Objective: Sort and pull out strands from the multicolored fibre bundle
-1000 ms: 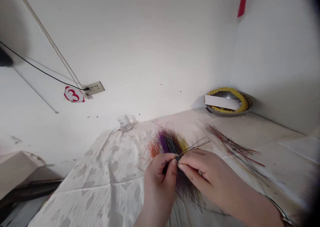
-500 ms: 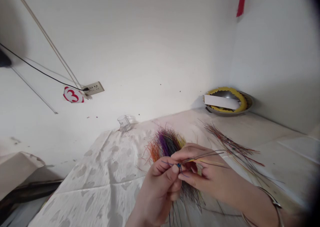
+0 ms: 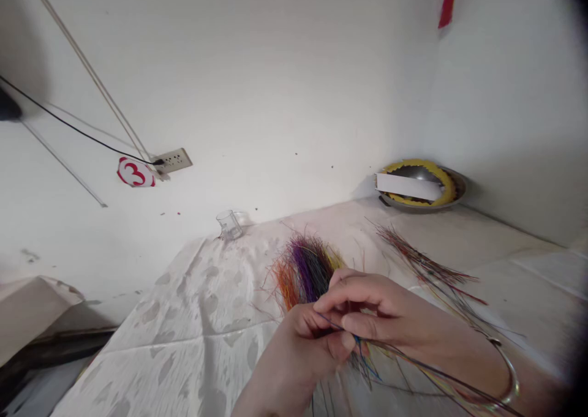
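Note:
Between thumb and fingers, my left hand (image 3: 307, 349) pinches a small bundle of thin coloured strands (image 3: 408, 359), which trails off to the lower right under my right wrist. My right hand (image 3: 374, 307), wearing a bangle, bends over the same spot. Its fingertips close on a dark strand end beside the left thumb. Some blue strands stick out below the pinch. Just behind both hands lies a thick bunch of orange, purple, dark and yellow strands (image 3: 305, 267), its lower part covered by the hands. To the right rests a thinner reddish-brown bundle (image 3: 425, 261).
A clear glass mug (image 3: 228, 225) stands at the back edge of the cloth-covered table (image 3: 184, 319), against the wall. In the back right corner sits a metal bowl (image 3: 459, 190) with a yellow ring and a white strip. A wall socket (image 3: 177, 160) holds a plugged-in black cable.
The held strands have swung from pointing right to hanging toward the lower right. My left hand has turned and shifted slightly right and down; the right fingers have moved onto a strand end.

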Motion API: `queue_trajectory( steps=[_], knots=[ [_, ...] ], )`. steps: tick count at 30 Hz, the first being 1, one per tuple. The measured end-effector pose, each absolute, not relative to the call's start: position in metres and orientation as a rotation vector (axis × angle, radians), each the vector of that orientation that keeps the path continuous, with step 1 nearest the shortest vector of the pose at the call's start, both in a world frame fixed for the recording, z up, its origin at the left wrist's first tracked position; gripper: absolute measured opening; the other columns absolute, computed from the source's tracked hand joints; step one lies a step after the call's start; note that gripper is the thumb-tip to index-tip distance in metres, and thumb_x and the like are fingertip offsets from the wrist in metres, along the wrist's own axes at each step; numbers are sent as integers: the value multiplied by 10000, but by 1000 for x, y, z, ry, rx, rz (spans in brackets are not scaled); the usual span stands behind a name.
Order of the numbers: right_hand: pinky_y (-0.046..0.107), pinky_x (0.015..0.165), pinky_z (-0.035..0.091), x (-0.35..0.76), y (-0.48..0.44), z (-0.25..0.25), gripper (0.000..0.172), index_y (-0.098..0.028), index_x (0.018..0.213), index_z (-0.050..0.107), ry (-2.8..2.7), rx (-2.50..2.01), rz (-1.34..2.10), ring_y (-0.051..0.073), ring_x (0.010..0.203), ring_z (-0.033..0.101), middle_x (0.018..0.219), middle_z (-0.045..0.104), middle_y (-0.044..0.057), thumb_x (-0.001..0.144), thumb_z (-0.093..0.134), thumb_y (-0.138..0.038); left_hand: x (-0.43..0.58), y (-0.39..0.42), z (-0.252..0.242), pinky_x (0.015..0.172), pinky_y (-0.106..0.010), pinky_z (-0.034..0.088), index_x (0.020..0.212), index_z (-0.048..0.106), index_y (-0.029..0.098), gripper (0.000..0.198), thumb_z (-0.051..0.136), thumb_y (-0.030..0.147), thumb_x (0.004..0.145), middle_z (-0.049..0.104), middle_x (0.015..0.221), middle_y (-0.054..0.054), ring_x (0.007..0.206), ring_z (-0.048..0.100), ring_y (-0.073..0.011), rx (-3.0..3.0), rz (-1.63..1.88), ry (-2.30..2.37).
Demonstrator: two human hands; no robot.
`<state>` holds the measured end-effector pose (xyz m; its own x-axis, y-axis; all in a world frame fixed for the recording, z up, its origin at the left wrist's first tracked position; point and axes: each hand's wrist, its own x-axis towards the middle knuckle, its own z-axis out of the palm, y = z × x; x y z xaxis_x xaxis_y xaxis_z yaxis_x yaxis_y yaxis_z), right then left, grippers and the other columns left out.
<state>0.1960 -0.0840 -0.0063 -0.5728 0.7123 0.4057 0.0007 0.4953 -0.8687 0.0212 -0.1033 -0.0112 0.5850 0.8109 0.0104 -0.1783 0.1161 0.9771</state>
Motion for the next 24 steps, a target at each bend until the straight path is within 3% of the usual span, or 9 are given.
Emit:
queue_trajectory(
  steps=[5,10,18,24],
  knots=[
    [311,767,466,197,-81,-12,237,-224,964,728,-1931,-492,1156,162,844,538,849,522,21,911,558,-382,23,-102,-10,456,-236,156,653,647,138,310,735,422,740,387,521,65,453,244,-43,1251,770,669],
    [268,664,498,198,-81,-12,166,-232,993,682,-1745,-427,1431,108,716,578,936,504,10,915,568,-325,22,-102,-14,421,-228,134,700,652,133,277,738,393,742,389,492,67,420,233,-42,1130,833,697],
    [269,766,450,200,-85,-12,177,-258,1018,661,-1832,-470,1060,144,858,553,949,549,9,849,646,-208,19,-98,-16,387,-184,103,732,579,168,266,775,346,699,322,471,96,415,171,-42,864,896,569],
    [234,637,434,186,-86,-9,137,-234,787,663,-1713,-652,920,120,716,544,788,563,-21,822,626,-107,26,-102,-15,428,-212,153,761,614,152,247,728,370,754,380,519,82,446,228,-45,1082,1078,871]
  ],
)
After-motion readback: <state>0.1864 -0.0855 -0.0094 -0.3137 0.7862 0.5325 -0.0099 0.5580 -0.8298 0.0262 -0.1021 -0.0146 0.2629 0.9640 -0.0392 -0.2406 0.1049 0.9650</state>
